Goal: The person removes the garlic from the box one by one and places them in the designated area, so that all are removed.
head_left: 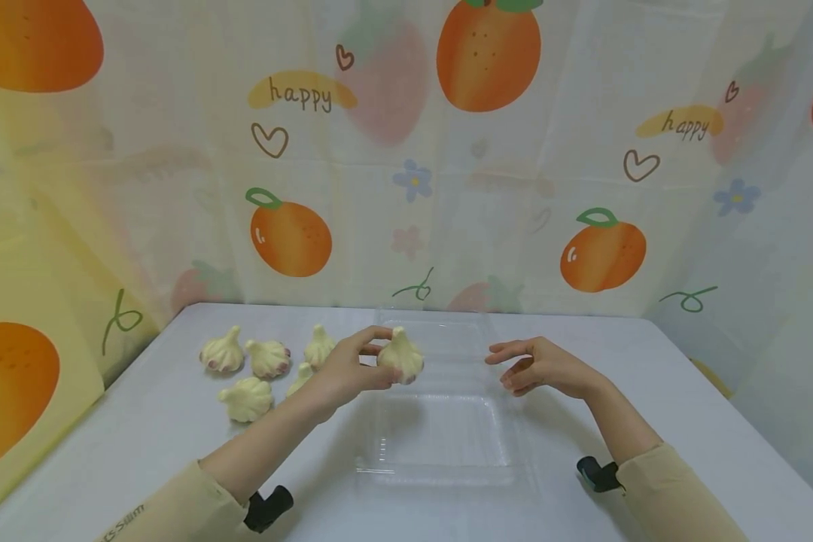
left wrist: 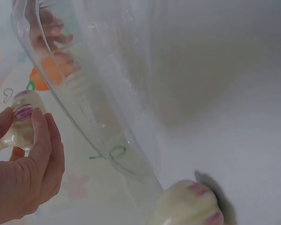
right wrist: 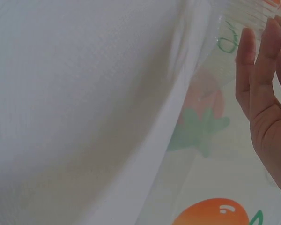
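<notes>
A garlic bulb (head_left: pixel 403 357) is pinched between the thumb and fingers of my left hand (head_left: pixel 344 373), stem upward, over the left side of a clear plastic box (head_left: pixel 440 470). The left wrist view shows this bulb (left wrist: pixel 23 123) with purple streaks, held in the fingertips of the left hand (left wrist: pixel 25 171). My right hand (head_left: pixel 545 367) hovers by the box's right side, fingers loosely bent and holding nothing. In the right wrist view the right hand (right wrist: pixel 267 89) shows loose fingers near clear plastic.
Several garlic bulbs (head_left: pixel 247 399) lie on the white table (head_left: pixel 142 444) left of the box, one partly hidden behind the left forearm. A bulb (left wrist: pixel 189 206) also shows low in the left wrist view. A fruit-printed curtain (head_left: pixel 406 211) stands behind the table.
</notes>
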The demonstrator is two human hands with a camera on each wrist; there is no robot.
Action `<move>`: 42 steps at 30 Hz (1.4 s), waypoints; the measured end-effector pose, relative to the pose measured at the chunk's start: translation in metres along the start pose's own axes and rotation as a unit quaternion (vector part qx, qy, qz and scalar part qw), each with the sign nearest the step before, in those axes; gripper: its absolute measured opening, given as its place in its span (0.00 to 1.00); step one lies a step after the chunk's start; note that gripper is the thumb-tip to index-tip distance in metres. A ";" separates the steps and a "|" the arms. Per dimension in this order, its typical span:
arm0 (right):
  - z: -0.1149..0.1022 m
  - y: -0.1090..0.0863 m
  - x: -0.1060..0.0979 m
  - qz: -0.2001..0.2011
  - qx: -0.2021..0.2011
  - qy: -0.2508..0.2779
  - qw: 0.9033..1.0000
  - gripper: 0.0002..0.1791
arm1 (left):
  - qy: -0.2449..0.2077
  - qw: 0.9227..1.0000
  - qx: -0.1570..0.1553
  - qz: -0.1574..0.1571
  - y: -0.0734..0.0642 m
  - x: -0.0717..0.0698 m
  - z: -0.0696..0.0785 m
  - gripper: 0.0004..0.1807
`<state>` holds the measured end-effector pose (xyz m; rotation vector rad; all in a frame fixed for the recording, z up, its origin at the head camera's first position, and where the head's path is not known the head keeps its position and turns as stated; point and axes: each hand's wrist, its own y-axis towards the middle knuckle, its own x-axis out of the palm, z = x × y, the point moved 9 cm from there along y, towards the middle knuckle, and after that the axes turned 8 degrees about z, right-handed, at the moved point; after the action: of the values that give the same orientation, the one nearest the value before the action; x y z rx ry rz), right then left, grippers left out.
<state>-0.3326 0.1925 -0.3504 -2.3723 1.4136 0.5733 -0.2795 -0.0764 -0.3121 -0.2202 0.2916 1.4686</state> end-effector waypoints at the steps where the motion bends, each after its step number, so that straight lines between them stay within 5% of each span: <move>1: 0.000 0.000 0.000 0.000 -0.001 0.000 1.000 0.27 | -0.002 1.000 0.000 0.000 -0.001 -0.003 0.000 0.33; 22: -0.002 0.000 0.002 -0.004 -0.011 0.002 1.000 0.27 | 0.008 1.000 0.006 0.017 -0.019 -0.083 -0.012 0.39; 42: -0.002 -0.001 0.000 -0.002 -0.003 -0.001 1.000 0.28 | 0.008 0.999 0.015 0.040 -0.024 -0.180 -0.031 0.41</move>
<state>-0.3310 0.1921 -0.3490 -2.3786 1.4073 0.5778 -0.2714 -0.2580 -0.2840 -0.1987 0.3384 1.5411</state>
